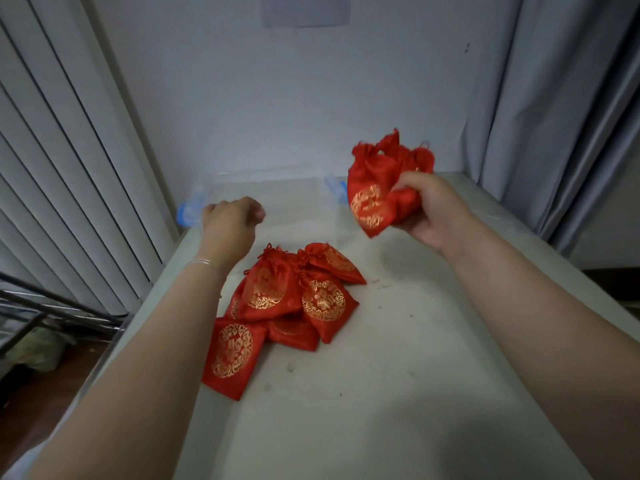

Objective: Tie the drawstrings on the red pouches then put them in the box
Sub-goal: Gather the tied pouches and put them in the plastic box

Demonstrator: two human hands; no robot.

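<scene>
Several red pouches lie heaped mid-tabletop. Right hand grips one or two pouches aloft, beside the clear box at the far edge; left hand hovers loosely curled, holding nothing. Looks like the boxing step: next, drop them inside.

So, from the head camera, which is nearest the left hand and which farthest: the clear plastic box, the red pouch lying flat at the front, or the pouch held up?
1. Clear plastic box with blue latches: right by the left hand, which hovers at its near edge.
2. Flat red pouch with a gold medallion: on the white table, nearer the person.
3. Red pouch gripped in the right hand: farthest, across to the right.
</scene>
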